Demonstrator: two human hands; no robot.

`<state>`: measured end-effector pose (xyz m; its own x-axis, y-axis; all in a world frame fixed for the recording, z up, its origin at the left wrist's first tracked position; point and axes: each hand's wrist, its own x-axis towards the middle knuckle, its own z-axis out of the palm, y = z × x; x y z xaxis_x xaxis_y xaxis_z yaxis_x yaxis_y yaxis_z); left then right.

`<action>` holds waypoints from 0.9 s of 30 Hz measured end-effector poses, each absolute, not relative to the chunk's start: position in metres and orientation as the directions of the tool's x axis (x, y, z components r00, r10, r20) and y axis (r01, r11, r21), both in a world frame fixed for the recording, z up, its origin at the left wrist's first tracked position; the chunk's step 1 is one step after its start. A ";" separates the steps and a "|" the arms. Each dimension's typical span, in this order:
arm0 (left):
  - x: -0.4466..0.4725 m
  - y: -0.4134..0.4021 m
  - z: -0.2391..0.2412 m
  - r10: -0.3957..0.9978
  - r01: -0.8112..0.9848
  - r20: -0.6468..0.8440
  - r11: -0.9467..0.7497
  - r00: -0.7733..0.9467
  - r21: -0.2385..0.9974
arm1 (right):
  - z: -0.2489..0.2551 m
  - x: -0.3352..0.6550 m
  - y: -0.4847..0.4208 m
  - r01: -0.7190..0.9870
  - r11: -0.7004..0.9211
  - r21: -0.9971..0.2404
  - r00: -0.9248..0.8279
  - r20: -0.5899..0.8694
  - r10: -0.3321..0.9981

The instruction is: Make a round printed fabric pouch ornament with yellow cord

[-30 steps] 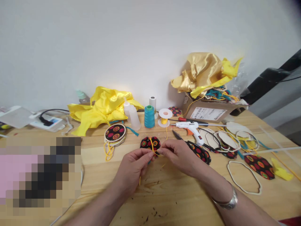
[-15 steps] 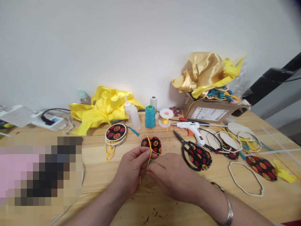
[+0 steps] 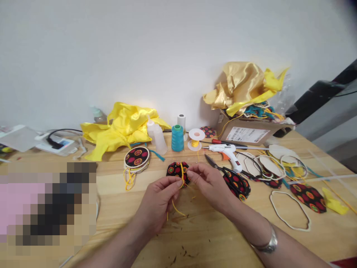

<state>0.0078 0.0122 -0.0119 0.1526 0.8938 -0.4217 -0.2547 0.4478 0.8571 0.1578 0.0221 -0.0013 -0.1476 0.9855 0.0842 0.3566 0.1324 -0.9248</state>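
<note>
My left hand pinches a yellow cord whose loop trails down onto the wooden table. My right hand, with a silver bracelet on the wrist, pinches the same cord just right of the left fingertips. Both sets of fingers meet at the near edge of a small black patterned fabric piece that the cord is wrapped across.
Behind stand a teal thread cone, a yellow cord spool, a squeeze bottle and yellow cloth. Scissors, a glue gun, more fabric pieces and cord rings lie right. A cardboard box holds gold fabric.
My right hand, which had dipped low in front of the left hand, has risen back up to the fabric piece. The cord now hangs in a loop below my left fingers.
</note>
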 end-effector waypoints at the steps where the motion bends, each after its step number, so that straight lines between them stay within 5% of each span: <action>1: 0.008 0.012 -0.012 0.895 -0.247 -0.416 0.444 0.160 0.861 | -0.003 0.157 0.024 0.294 0.050 -0.955 -0.180 -0.004 0.984; 7: 0.011 0.010 -0.009 0.894 -0.187 -0.397 0.435 0.207 0.881 | -0.003 0.156 0.022 0.158 -0.207 -0.965 -0.316 -0.248 0.916; 15: 0.010 0.010 -0.012 0.877 -0.147 -0.423 0.461 0.230 0.875 | 0.007 0.159 0.025 0.321 -0.066 -0.945 -0.252 -0.152 0.956; 27: 0.009 0.010 -0.009 0.870 -0.059 -0.410 0.440 0.275 0.896 | 0.003 0.161 0.027 0.306 -0.048 -0.951 -0.237 -0.125 0.964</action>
<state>0.0091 0.0101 -0.0093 0.2751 0.8698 -0.4096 -0.0588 0.4404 0.8959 0.1605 0.0275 0.0033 -0.2367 0.9636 -0.1247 0.3064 -0.0477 -0.9507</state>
